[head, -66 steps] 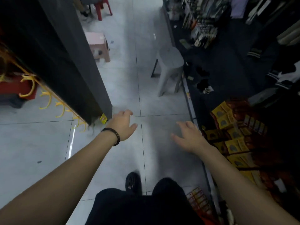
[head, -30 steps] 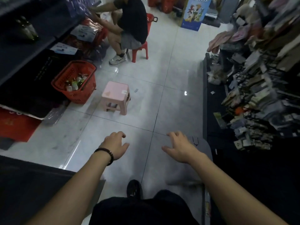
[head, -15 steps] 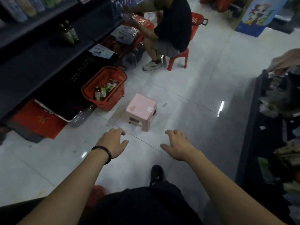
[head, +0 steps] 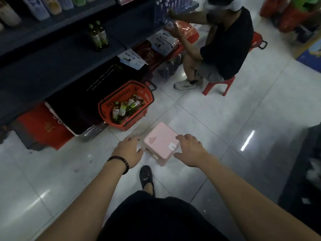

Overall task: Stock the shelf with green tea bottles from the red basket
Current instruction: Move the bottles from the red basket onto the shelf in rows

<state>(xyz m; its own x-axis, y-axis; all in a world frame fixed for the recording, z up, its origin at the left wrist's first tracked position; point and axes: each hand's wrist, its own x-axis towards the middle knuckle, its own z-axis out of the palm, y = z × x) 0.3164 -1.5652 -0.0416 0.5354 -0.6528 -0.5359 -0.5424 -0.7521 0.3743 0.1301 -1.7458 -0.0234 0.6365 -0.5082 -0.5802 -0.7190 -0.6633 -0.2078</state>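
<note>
The red basket [head: 111, 103] stands on the floor against the dark shelf unit [head: 52, 54], with several green tea bottles [head: 124, 108] lying inside. Two green tea bottles [head: 99, 38] stand upright on a middle shelf above it. My left hand [head: 129, 151] and my right hand [head: 190, 150] are held out in front of me, fingers relaxed and holding nothing, nearer to me than the basket. They hover over the near side of a small pink stool [head: 160, 143].
A person in a black shirt [head: 224, 42] sits on a red stool [head: 218, 84] further along the shelf, handling bottles. Red mats [head: 43, 129] and a dark box [head: 83, 94] lie at the shelf foot. A dark rack [head: 302, 171] stands at the right.
The view has swung from a different aisle round to the shelf and moved closer. The basket and pink stool are now near, just beyond my hands, which stay empty.
</note>
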